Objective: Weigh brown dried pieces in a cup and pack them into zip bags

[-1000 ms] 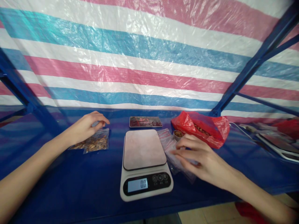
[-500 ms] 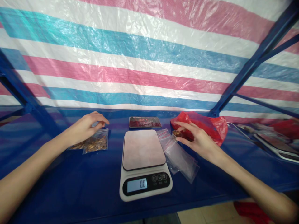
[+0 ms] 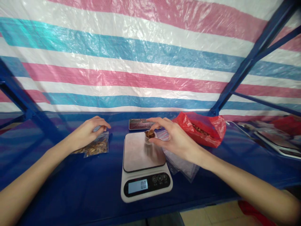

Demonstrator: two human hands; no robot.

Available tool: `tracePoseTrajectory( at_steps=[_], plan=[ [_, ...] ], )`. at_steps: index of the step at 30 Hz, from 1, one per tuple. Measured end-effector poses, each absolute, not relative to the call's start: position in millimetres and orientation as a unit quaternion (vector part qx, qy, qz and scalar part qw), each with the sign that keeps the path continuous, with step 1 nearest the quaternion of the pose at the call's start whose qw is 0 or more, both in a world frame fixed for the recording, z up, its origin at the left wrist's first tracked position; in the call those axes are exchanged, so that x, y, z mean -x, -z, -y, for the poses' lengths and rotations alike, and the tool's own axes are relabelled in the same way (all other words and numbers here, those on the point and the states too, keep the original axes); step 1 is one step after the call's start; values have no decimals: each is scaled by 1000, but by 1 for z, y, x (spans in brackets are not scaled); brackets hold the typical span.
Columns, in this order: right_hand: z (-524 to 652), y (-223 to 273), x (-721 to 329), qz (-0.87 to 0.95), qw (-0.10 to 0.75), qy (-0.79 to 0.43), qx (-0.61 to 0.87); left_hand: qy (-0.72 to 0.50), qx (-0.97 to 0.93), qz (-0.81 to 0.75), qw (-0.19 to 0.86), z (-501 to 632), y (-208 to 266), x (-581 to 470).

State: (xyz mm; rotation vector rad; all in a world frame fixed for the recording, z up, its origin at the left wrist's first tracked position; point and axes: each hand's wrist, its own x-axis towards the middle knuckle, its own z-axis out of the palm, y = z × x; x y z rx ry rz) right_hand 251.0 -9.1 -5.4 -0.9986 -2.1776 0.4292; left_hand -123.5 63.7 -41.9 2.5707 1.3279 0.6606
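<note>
My right hand (image 3: 172,138) grips a small round cup (image 3: 150,135) filled with brown pieces and holds it over the far right part of the white kitchen scale (image 3: 144,164). The scale's display reads 0.0. My left hand (image 3: 88,131) rests with its fingertips on the top of a filled clear zip bag (image 3: 95,147) holding brown pieces, left of the scale. A red plastic bag (image 3: 202,128) with more brown pieces lies right of the scale. Empty clear zip bags (image 3: 182,163) lie under my right wrist.
A dark phone (image 3: 138,124) lies flat behind the scale. The blue shelf surface (image 3: 70,188) has blue metal posts at left and right. A striped tarp hangs behind. Flat devices and a cable lie at the far right (image 3: 270,136).
My right hand left the empty bags, reached to the cup beside the red bag, took hold of it and carried it left over the scale. My left hand stayed on the filled bag.
</note>
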Motion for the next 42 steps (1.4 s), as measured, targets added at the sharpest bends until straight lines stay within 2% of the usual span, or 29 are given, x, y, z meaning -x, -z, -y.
tracePoseTrajectory(
  at_steps=[7, 12, 16, 22, 34, 42],
  plan=[
    [5, 11, -245, 865, 307, -163, 363, -227, -860, -447, 96, -61, 43, 122],
    [-16, 5, -284, 821, 377, -146, 404, -214, -858, -456, 102, -60, 40, 121],
    [-40, 19, -316, 786, 422, -108, 439, -203, -854, -468, 107, -59, 37, 118],
    [-46, 38, -323, 793, 402, -81, 450, -215, -844, -482, 98, -59, 34, 118],
    [-43, 36, -323, 794, 399, -60, 455, -254, -801, -535, 82, -61, 39, 124],
    [-44, 41, -321, 787, 406, -74, 458, -268, -818, -507, 56, -59, 36, 122]
  ],
)
